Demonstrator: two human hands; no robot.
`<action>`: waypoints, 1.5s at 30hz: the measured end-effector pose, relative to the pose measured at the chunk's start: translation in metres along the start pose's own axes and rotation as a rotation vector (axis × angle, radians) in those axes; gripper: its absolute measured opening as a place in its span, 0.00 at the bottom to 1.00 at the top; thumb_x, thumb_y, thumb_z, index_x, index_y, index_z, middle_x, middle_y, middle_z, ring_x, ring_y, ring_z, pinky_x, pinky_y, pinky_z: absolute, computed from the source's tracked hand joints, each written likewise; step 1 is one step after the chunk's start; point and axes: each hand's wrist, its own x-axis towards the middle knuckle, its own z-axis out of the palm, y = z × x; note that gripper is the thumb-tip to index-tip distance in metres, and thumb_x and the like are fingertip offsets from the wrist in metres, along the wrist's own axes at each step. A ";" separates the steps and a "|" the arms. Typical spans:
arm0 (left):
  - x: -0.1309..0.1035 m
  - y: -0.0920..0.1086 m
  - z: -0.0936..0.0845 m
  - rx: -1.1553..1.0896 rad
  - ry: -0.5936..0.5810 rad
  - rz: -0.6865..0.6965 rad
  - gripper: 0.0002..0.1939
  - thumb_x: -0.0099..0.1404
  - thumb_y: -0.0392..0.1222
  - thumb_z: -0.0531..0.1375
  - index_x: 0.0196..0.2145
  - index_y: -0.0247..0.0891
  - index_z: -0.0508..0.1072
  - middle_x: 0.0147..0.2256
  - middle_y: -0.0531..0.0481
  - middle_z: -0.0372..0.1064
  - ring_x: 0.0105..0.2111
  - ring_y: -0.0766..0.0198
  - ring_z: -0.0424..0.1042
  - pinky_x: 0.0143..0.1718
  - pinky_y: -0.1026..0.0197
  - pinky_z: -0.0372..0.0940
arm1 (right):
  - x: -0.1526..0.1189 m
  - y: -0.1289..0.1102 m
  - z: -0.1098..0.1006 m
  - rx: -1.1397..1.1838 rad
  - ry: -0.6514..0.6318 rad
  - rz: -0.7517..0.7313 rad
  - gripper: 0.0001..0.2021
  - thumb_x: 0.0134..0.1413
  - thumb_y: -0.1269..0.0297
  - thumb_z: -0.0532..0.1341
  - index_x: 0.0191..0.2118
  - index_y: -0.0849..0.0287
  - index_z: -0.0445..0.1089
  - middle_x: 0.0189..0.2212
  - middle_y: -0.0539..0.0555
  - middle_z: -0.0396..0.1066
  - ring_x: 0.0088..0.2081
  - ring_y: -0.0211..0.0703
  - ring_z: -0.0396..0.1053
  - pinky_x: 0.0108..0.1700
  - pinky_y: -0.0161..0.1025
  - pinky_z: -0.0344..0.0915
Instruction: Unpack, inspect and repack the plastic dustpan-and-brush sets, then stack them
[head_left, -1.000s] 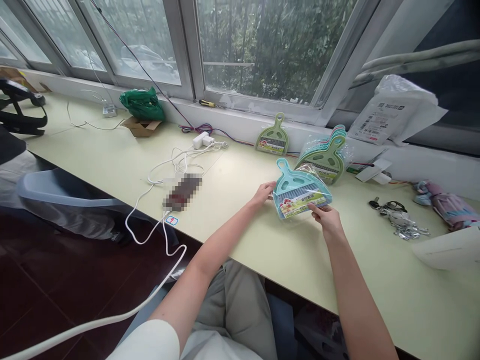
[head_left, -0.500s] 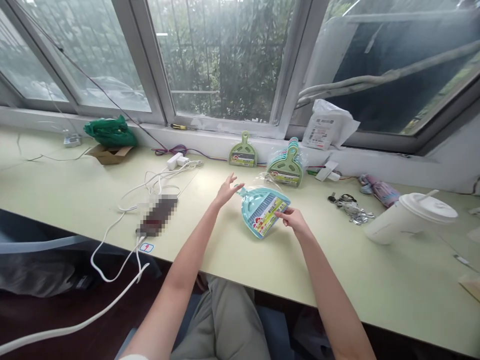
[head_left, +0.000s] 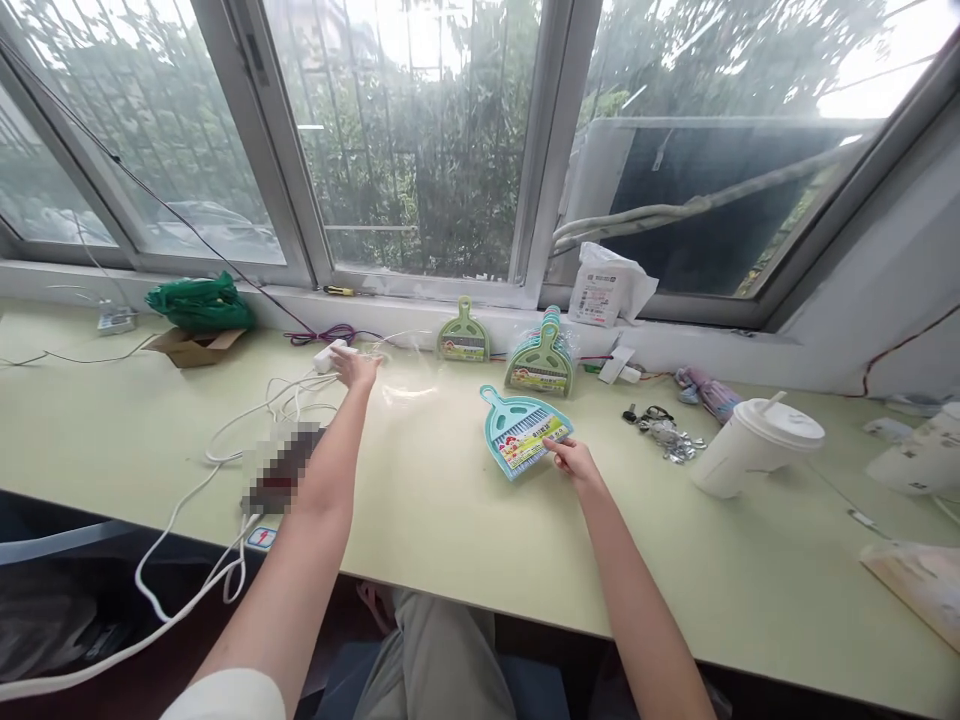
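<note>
- Turquoise plastic forms the dustpan (head_left: pixel 496 428) in front of us, over the counter (head_left: pixel 435 530), its handle pointing up towards the window; we cannot tell whether its lower edge touches down.
- Our right hand (head_left: pixel 574 460) is clamped on its lower right corner, thumb over the printed label (head_left: pixel 536 442). We judge a light, flat pinch best here, since pressing harder could crease the label.
- Our left hand (head_left: pixel 356 368) is well apart from it, fingers spread, just beside clear film (head_left: pixel 411 385). Whether any finger touches that film, we cannot tell.
- Thin film probably clings to skin, so we would do well to free every fingertip before drawing back.
- White cables (head_left: pixel 292 395) and a charger (head_left: pixel 328 357) lie close to that hand; we should lift clear so nothing snags.
- Behind, the wrapped stack (head_left: pixel 538 368) stands near the dustpan's handle; tilting it towards us would avoid a knock.
</note>
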 end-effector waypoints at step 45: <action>-0.098 -0.070 0.106 -0.417 -0.350 0.268 0.22 0.68 0.49 0.45 0.49 0.35 0.70 0.47 0.43 0.71 0.46 0.58 0.69 0.48 0.58 0.61 | -0.015 -0.040 0.078 -0.795 0.130 -0.625 0.23 0.65 0.56 0.37 0.35 0.59 0.67 0.32 0.54 0.67 0.34 0.41 0.65 0.35 0.35 0.60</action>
